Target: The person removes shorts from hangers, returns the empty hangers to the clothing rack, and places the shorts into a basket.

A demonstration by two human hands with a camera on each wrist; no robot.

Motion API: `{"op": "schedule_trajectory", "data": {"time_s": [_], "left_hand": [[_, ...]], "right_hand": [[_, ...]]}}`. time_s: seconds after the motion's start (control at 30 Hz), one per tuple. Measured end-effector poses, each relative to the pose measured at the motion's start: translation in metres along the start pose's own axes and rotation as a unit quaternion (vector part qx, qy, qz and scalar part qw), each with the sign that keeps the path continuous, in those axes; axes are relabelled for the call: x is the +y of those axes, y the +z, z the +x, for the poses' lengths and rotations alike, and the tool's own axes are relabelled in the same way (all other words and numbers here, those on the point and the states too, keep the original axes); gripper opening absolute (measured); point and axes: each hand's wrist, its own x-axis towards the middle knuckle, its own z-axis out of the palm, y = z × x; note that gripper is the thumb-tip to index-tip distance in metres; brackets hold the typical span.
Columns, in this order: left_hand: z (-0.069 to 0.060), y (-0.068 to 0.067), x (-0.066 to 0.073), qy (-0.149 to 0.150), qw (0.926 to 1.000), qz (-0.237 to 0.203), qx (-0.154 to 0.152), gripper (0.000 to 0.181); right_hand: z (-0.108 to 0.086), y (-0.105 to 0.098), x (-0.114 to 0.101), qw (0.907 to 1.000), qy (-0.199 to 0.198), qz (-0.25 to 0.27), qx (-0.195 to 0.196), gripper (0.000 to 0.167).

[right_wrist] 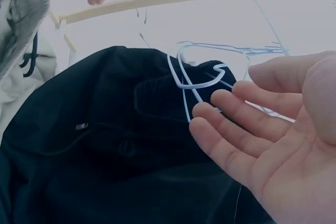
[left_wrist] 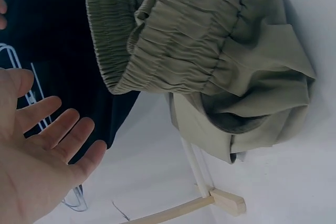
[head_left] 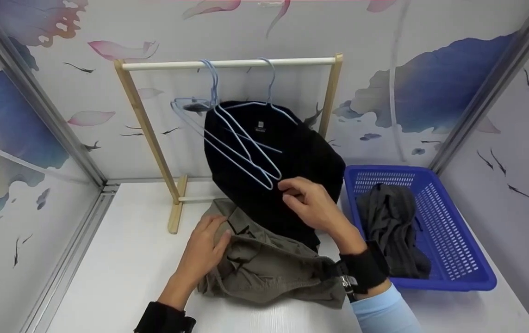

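Olive-green trousers or shorts (head_left: 269, 273) with an elastic waistband (left_wrist: 173, 35) lie crumpled on the white table. My left hand (head_left: 206, 245) is over their left part in the head view; in the left wrist view its fingers (left_wrist: 71, 137) are loosely spread and hold nothing. My right hand (head_left: 313, 203) hovers before the black garment (head_left: 245, 157), its fingers relaxed, beside the lower corner of the bare light-blue hangers (head_left: 257, 162). Nothing is in its grasp in the right wrist view. The black garment hangs from another blue hanger (head_left: 271, 83), and its lower end reaches the olive garment.
A wooden rack with a white rail (head_left: 162, 66) stands at the back, its left foot (head_left: 176, 217) on the table. To the right is a blue perforated basket (head_left: 449, 231) with a dark grey garment (head_left: 391, 226) inside. Patterned panels with metal edges enclose the table.
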Motion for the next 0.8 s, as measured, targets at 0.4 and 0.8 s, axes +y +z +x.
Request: {"op": "schedule_trajectory", "data": {"time_s": [0.4, 0.8], "left_hand": [[-0.003, -0.010, 0.012, -0.025, 0.9975, -0.060, -0.027, 0.037], [-0.007, -0.009, 0.015, -0.020, 0.9966, -0.079, -0.017, 0.039]], "right_hand": [[-0.033, 0.013, 0.033, 0.9950, -0.062, 0.000, 0.078, 0.031], [-0.057, 0.031, 0.052, 0.9885, -0.070, 0.000, 0.134, 0.031]]}}
